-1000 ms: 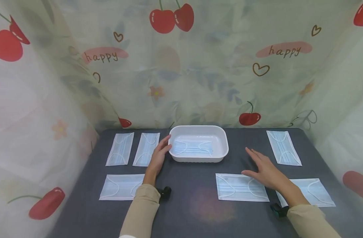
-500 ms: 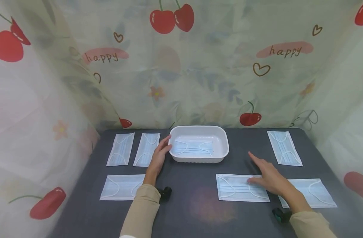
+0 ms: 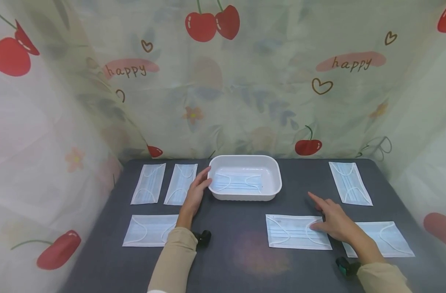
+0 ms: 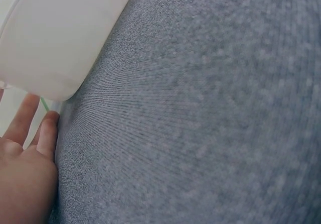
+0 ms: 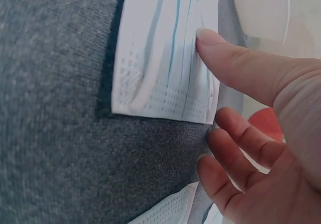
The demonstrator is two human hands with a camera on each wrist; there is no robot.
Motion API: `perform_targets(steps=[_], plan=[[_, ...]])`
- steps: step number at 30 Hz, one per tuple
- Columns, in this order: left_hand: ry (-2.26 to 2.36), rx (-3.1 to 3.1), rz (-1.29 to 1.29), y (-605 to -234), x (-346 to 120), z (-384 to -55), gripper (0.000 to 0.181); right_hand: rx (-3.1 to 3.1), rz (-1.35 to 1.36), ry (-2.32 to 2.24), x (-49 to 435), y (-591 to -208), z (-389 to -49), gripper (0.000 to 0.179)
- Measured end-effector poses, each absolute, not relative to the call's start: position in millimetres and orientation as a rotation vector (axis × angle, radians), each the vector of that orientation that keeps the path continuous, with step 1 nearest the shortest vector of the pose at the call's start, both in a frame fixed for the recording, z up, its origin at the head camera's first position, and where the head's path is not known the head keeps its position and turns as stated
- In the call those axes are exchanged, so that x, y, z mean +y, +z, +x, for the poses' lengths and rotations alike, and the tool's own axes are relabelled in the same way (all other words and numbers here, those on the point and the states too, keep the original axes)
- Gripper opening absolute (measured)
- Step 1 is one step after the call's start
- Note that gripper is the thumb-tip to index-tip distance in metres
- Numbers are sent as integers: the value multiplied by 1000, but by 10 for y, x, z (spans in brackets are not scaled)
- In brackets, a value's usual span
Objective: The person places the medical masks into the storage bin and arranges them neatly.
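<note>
A white plastic tray (image 3: 272,197) stands at the back middle of the table with one pleated face mask (image 3: 237,183) lying in it. My left hand (image 3: 194,197) rests at the tray's left end, its fingers fairly straight along the outer wall and rim. In the right wrist view, my right hand (image 5: 256,128) has its thumb over the ear-loop end of a light blue mask (image 5: 168,58). The other fingers of that hand are spread past the mask's short edge, loosely bent and holding nothing. In the head view this mask (image 3: 286,232) lies flat, front right of the tray.
Another mask (image 3: 385,240) lies partly under the right forearm, and one (image 3: 351,183) is at the back right. On the left are two upright masks (image 3: 148,184) and a sideways one (image 3: 149,230) partly covered by the left arm. A patterned curtain (image 3: 259,101) surrounds the dark table.
My right hand has come down and slightly toward me, its thumb shifting over the right end of the near mask. The left hand and tray have stayed in place.
</note>
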State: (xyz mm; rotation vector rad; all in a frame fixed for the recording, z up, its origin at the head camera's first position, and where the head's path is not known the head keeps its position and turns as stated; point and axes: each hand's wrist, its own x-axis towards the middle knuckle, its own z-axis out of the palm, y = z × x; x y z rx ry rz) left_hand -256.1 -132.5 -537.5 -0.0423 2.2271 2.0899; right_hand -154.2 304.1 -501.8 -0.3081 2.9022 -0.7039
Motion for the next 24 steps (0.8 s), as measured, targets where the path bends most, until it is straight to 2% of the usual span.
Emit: perform_targets(steps=[8, 19, 24], plan=[[2080, 2234, -42, -5330, -1317, -2533, 48, 2835, -304, -676, 3041, -4957, -1591, 88], [2107, 2239, -23, -5370, -1314, -2542, 48, 2786, -213, -662, 3054, -4964, -1599, 38], [2098, 2242, -52, -5365, -1311, -2545, 46, 2789, -243, -643, 3072, -4987, -1585, 27]])
